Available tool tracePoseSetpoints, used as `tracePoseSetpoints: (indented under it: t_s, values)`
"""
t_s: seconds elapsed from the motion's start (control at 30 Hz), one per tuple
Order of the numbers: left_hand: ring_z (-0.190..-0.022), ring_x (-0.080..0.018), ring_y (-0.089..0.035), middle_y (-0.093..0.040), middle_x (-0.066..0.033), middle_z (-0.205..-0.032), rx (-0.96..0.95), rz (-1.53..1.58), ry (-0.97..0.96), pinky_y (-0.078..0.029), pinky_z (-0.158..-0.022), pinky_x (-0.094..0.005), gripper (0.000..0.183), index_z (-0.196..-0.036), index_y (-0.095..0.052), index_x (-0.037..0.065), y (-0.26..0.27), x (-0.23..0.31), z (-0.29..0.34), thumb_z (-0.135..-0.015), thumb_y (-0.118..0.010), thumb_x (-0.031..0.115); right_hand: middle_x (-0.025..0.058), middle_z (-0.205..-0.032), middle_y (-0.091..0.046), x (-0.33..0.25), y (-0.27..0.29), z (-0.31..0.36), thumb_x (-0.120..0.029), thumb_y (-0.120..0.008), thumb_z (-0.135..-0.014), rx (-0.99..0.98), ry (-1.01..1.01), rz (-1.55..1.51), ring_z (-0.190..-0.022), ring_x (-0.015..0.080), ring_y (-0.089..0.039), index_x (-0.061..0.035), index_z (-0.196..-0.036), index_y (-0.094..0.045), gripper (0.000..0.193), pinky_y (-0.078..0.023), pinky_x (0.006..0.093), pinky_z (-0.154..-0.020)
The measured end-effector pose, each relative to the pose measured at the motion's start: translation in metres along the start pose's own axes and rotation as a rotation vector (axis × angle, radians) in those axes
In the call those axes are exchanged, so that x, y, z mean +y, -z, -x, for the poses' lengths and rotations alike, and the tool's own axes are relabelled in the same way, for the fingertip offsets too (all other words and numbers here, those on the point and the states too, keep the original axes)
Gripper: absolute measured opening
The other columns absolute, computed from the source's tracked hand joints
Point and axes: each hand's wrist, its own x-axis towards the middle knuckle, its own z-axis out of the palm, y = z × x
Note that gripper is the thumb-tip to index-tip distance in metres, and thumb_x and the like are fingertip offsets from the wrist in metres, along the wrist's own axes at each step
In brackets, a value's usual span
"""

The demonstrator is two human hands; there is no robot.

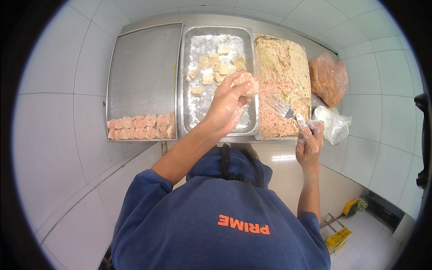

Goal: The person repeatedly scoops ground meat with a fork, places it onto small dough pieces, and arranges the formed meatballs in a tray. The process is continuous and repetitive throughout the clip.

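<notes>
My left hand (pixel 227 104) is raised over the right rim of a flour-dusted metal tray (pixel 193 112), its fingers curled around a pale piece topped with pinkish minced meat (pixel 249 84). Several beige tofu-like blocks (pixel 207 79) lie in that tray, coated in white powder. Floury and closed, my right hand (pixel 309 143) grips the handle of a metal fork (pixel 280 106). The fork's tines rest at the surface of a large tray of minced meat filling (pixel 281 63), pinker toward the near side. The fingers partly hide the held piece.
On the left, a perforated metal tray (pixel 141 67) carries rows of pink-topped pieces (pixel 139 127) along its near edge. Right of the filling sit a plastic bag with orange contents (pixel 330 78) and a white plastic bag (pixel 330 125). Tiled walls (pixel 47 130) border the counter.
</notes>
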Motion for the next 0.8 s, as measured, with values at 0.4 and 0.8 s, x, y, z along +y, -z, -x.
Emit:
tracePoseSetpoints:
  t_s: [0.4,0.8]
  values:
    - [-0.122,-0.0283,-0.067,-0.069,-0.0181,-0.121,-0.241,0.192,-0.026,-0.055,-0.105,-0.0406,0.043,-0.144,-0.051,-0.006,-0.017,0.013,0.018,-0.108,-0.060,0.016,0.0101,-0.092,-0.049,-0.021,-0.029,0.009,0.012,-0.065,-0.082,0.021,-0.112,-0.025,-0.086,0.0270,-0.049,-0.0111,-0.133,-0.074,0.056,-0.044,0.0367,-0.076]
    - [-0.113,-0.0199,-0.068,-0.070,-0.0118,-0.123,-0.279,0.051,0.000,-0.054,-0.098,-0.0364,0.039,-0.142,-0.058,-0.001,-0.017,0.027,0.022,-0.113,-0.049,0.024,0.0092,-0.091,-0.050,-0.014,-0.019,0.004,0.009,-0.066,-0.080,-0.005,-0.071,-0.023,-0.084,0.0269,-0.048,-0.0134,-0.130,-0.076,0.056,-0.043,0.0387,-0.078]
